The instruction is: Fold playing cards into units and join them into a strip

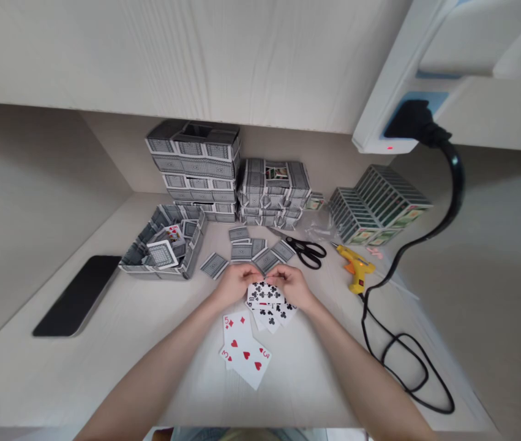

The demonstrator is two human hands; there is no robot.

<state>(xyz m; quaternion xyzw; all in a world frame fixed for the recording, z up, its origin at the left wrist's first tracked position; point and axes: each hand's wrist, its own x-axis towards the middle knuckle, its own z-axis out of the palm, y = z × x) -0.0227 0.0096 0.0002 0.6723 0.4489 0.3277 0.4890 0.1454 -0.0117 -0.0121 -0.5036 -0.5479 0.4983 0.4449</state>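
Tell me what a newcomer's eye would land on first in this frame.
Both hands meet at the desk's centre: the left hand and right hand pinch a club card together over more face-up cards, with red heart cards lying just nearer the person. Behind them rise stacked boxes built from card backs. To the right, a yellow glue gun lies beside black scissors.

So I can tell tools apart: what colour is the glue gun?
Yellow with an orange nozzle; the glue gun shows best in the head view, beside the black-handled scissors.
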